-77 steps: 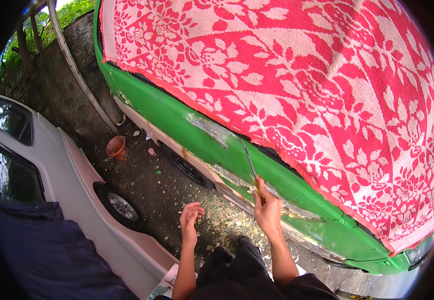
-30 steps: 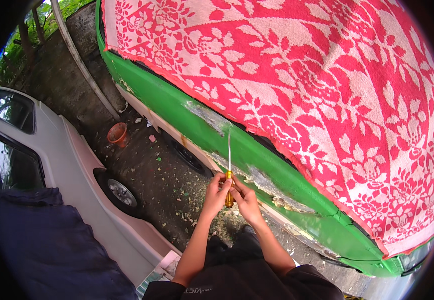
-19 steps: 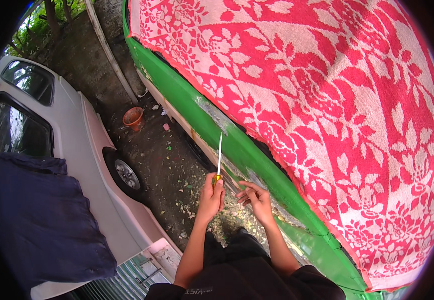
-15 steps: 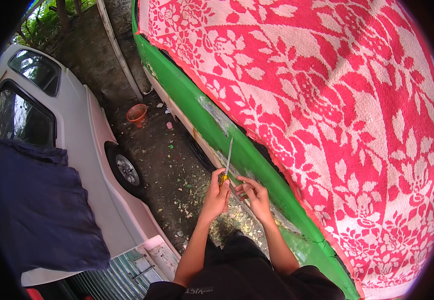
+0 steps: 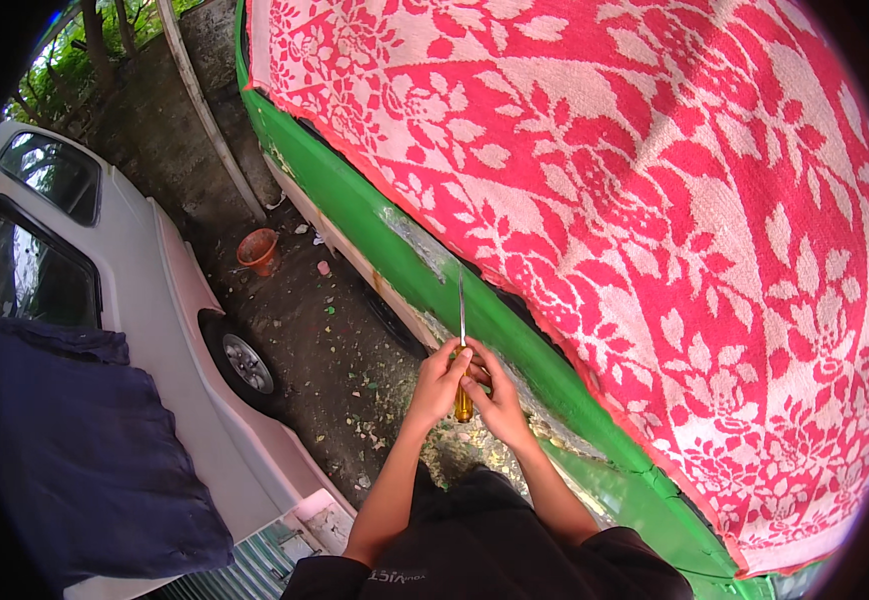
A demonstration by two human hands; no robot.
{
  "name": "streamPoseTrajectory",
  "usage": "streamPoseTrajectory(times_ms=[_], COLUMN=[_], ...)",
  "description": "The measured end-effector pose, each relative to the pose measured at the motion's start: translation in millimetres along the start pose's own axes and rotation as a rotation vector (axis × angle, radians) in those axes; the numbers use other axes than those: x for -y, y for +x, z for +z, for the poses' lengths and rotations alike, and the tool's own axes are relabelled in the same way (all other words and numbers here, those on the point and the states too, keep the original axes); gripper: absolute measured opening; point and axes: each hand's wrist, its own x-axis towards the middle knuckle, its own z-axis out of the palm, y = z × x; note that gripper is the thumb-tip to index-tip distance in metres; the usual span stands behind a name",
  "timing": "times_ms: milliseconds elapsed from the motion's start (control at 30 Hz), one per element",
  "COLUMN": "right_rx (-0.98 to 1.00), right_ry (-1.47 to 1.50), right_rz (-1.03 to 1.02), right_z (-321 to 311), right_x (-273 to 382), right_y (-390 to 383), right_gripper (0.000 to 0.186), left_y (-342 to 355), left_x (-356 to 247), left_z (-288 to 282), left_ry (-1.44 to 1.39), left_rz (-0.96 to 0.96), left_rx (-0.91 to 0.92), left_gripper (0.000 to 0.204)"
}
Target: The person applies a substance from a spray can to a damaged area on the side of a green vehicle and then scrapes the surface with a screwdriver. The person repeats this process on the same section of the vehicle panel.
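A screwdriver (image 5: 464,406) with a clear yellow handle and a long thin metal shaft is held up in front of me, its tip pointing away. My left hand (image 5: 439,388) is closed round the handle from the left, with the thumb along it. From the other side my right hand (image 5: 496,396) closes on the same handle, fingertips meeting those of the left. Behind the shaft runs the green car body (image 5: 355,191), scraped bare in patches, with a paler lower strip. The handle's butt shows below my fingers.
A red and pink floral blanket (image 5: 615,230) covers the green car. At left stands a white car (image 5: 145,270) with a dark blue cloth (image 5: 75,440) draped over it. On the ground between them sit an orange pot (image 5: 259,251) and scattered paint chips. A pole (image 5: 207,115) leans farther back.
My right hand has come in from beside the screwdriver and now grips its handle together with my left. The shaft has turned more upright in the picture. The view has shifted slightly.
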Motion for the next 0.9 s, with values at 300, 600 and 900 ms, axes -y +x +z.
streamPoseTrajectory(times_ms=[300, 600, 900], right_rx=[-0.178, -0.251, -0.326], right_ry=[0.186, 0.373, 0.115], right_rz=[0.255, 0.319, 0.221], right_z=[19, 31, 35], right_x=[14, 25, 8], right_y=[1, 2, 6], right_gripper=[0.051, 0.051, 0.043], left_y=[44, 61, 68], left_x=[-20, -10, 3], left_z=[-22, -5, 7], left_ry=[0.495, 0.327, 0.255], left_rz=[0.144, 0.175, 0.144], left_rx=[0.119, -0.023, -0.101], left_gripper=[0.033, 0.041, 0.046])
